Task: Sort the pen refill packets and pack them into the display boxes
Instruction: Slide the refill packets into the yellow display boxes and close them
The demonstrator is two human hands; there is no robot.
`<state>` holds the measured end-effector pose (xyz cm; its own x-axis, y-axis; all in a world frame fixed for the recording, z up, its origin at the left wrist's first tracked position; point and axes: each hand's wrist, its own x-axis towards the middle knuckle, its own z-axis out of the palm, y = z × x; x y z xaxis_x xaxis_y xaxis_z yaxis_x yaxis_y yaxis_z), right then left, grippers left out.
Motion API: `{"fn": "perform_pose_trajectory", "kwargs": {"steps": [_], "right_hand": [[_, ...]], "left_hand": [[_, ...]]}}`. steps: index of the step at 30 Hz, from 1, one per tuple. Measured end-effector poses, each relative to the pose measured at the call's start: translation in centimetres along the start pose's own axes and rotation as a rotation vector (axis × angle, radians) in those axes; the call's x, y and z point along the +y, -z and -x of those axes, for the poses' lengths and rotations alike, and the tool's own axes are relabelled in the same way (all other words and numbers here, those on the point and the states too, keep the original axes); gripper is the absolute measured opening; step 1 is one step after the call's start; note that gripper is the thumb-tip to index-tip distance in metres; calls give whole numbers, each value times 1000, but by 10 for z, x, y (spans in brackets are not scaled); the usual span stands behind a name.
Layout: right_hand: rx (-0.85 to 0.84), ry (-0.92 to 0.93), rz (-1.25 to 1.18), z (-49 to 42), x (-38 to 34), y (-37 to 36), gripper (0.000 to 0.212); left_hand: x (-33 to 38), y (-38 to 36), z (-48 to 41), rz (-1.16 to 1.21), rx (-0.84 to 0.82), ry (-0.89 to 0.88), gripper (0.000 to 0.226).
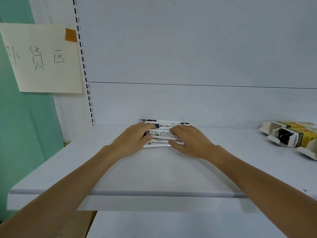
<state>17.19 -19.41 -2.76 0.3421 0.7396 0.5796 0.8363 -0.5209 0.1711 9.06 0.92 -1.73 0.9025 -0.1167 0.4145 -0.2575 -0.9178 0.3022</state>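
Packets (164, 133): print blurred, ends hidden; left hand (132, 140), right hand (190, 141) both grip them. Boxes (291, 134): cut off right. White shelf (154, 170); taped note (42, 57).

left hand (135, 140) fingers curled, gripping packets (164, 130) | right hand (190, 143) likewise | both forearms extended forward
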Motion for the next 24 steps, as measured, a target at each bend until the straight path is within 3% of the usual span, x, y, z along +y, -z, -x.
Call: {"fn": "perform_pose_trajectory", "kwargs": {"steps": [5, 8, 10, 13, 17, 21, 24], "right_hand": [[-79, -17, 50, -3, -2, 1, 37], [-166, -75, 102, -3, -5, -1, 37], [-182, -110, 70, -2, -7, -1, 35], [-241, -116, -25, -2, -9, -1, 33], [-332, -153, -107, -7, -8, -2, 22], [-303, -109, -67, -10, -1, -1, 21], [-248, -208, -212, -10, 3, -2, 15]], "left_hand": [[-5, 3, 6, -105, -18, 25, 41], [-10, 7, 11, -197, -12, 30, 67], [-13, 8, 14, -120, -50, 56, 55], [-17, 4, 14, -218, -48, 22, 35], [-19, 4, 12, -224, -42, 77, 31], [-21, 10, 16, -50, -33, 140, 55], [-20, 10, 17, 120, 109, 245, 82]]}}
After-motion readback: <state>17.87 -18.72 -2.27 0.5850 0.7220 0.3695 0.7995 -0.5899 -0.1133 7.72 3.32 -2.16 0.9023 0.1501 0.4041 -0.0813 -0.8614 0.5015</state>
